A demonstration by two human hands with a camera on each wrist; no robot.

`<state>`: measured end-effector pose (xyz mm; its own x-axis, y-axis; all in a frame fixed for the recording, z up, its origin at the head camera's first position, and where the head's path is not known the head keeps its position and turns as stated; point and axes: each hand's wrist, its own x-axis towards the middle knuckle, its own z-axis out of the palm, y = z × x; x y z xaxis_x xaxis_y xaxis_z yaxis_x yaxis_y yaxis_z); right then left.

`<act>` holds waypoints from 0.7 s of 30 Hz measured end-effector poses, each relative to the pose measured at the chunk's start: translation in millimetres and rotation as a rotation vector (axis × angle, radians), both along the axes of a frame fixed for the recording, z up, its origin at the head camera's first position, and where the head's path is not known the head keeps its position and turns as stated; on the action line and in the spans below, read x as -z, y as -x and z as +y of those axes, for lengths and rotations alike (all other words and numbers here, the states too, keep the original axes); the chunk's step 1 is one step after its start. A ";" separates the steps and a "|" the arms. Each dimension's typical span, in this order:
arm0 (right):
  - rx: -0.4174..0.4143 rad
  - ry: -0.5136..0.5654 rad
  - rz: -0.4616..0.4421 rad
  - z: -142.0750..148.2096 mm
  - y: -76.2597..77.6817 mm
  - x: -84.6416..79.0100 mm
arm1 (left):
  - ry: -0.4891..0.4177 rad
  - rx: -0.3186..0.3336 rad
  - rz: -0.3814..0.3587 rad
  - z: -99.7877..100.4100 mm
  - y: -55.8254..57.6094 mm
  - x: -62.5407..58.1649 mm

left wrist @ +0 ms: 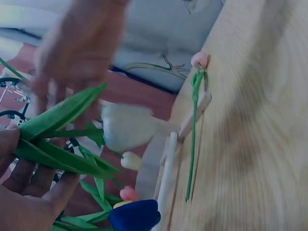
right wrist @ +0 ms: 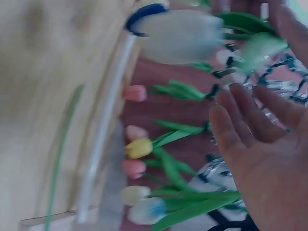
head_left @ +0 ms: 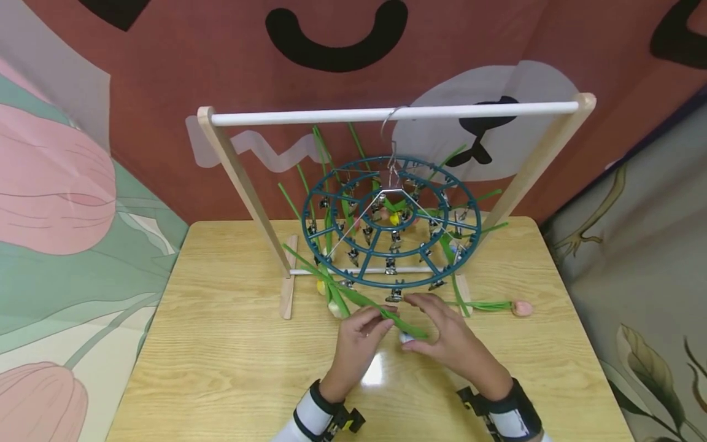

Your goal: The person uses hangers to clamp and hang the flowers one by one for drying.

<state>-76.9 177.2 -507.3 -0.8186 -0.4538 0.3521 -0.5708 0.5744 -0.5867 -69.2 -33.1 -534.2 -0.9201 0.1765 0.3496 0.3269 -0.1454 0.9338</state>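
Note:
My left hand [head_left: 359, 344] pinches an artificial white tulip [left wrist: 126, 127] by its green stem and leaves [head_left: 405, 324], with the flower head pointing away from the fingers. Across from it, my right hand [head_left: 461, 344] is spread with fingers extended and holds nothing; its fingertips are close to a metal clip [head_left: 394, 295] at the near rim of a round teal clip hanger [head_left: 361, 281]. From the hanger, several tulips hang heads down, among them a yellow one [right wrist: 139, 147], a pink one [right wrist: 135, 93] and a dark blue one [left wrist: 134, 215].
The hanger hooks over the white bar [head_left: 309, 116] of a wooden rack [head_left: 237, 178] standing on the wooden table [head_left: 221, 368]. One pink tulip [head_left: 521, 308] lies on the table by the rack's right foot. Behind hangs a printed red-brown cloth [head_left: 221, 67].

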 end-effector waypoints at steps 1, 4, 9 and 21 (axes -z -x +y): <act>0.002 0.017 0.016 -1.9 0.2 -3.5 | 0.025 -0.009 0.031 -0.4 0.3 1.5; 0.004 0.090 0.070 -10.2 2.3 -14.9 | 0.086 -0.029 0.111 -1.4 0.9 5.1; 0.014 0.222 0.131 -25.7 9.0 -32.8 | 0.162 -0.043 0.156 -2.7 0.9 5.6; -0.013 0.387 0.108 -38.6 20.2 -45.8 | 0.213 -0.084 0.139 -7.1 2.9 7.8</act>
<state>-97.1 138.5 -461.5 -0.7623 -0.2808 0.5832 -0.6472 0.3147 -0.6943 -72.1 -40.2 -542.0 -0.8802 0.1851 0.4370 0.4570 0.0824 0.8856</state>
